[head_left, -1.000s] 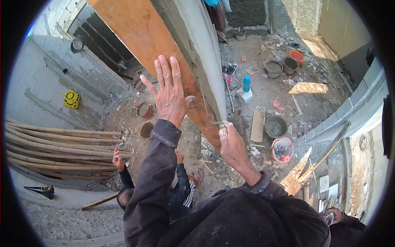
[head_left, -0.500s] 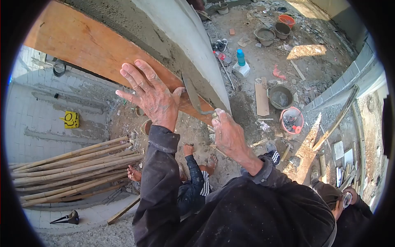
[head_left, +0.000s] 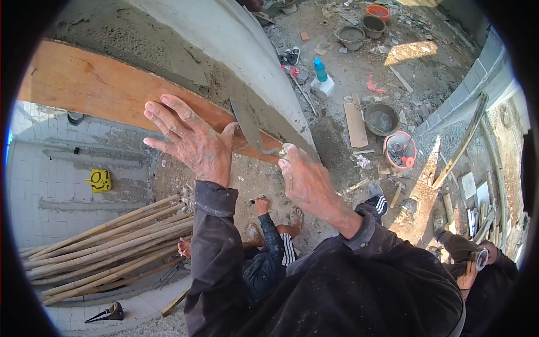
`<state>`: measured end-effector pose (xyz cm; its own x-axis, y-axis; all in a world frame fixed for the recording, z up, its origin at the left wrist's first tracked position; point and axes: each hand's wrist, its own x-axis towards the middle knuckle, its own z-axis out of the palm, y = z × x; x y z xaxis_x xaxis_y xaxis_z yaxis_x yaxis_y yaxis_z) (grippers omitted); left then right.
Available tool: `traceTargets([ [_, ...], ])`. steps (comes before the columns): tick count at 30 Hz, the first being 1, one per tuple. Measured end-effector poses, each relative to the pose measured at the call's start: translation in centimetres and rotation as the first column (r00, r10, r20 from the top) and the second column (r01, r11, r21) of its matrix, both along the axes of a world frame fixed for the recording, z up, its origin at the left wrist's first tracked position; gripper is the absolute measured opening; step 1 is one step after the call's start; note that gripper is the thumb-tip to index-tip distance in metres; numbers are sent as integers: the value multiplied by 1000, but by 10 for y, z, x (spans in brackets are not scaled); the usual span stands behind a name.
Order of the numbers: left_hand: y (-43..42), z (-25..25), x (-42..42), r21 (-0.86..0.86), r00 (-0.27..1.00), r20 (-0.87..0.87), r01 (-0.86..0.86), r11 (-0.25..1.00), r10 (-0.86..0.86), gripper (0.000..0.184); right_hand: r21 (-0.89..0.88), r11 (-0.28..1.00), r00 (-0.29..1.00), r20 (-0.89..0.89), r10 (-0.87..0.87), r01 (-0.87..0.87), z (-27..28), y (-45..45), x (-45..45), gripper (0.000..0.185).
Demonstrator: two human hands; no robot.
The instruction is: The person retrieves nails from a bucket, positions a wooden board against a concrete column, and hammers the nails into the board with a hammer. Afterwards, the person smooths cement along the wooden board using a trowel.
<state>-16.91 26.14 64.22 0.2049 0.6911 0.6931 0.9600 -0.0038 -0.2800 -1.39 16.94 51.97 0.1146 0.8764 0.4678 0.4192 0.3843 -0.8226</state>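
My left hand (head_left: 202, 143) lies against the orange-brown wooden board (head_left: 101, 84), with its fingers spread and its thumb near the board's lower edge. Wrapped round a trowel's handle, my right hand (head_left: 314, 182) is closed at the board's near end. The trowel's blade (head_left: 246, 126) rests along the board's edge, where wet grey mortar (head_left: 191, 64) coats the top of the wall. A pale plastered face (head_left: 236, 62) curves down on the far side of the mortar. Grey smears mark both hands.
Below, a person in striped shorts (head_left: 266, 258) crouches near bamboo poles (head_left: 123, 241). At the lower right, another person (head_left: 471, 275) holds a round cup-like object. Buckets (head_left: 382, 119), a blue bottle (head_left: 320, 70) on a white block, planks (head_left: 355, 122) and rubble lie on the ground.
The view has shifted slightly, and both hands and the board appear a little farther left and lower. The trowel stays in my right hand at the board's edge. My left hand remains spread.
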Motion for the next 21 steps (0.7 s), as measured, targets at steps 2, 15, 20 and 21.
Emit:
traceTargets([
  [2, 0, 0, 0, 8, 1000, -2, 12, 1000, -12, 160, -69, 997, 1000, -3, 20, -20, -11, 24, -3, 25],
  [15, -3, 1, 7, 39, 1000, -3, -11, 999, 11, 165, -263, 962, 997, -1, 79, -76, 1, 123, -1, 27],
  [20, -3, 2, 5, 20, 1000, 9, -23, 1000, 22, 163, -224, 969, 994, 8, 109, -105, 42, 93, 13, 29],
  [21, -2, 1, 5, 11, 999, 19, -28, 1000, 28, 162, -217, 969, 993, -11, 119, -119, 48, 84, 13, 29],
])
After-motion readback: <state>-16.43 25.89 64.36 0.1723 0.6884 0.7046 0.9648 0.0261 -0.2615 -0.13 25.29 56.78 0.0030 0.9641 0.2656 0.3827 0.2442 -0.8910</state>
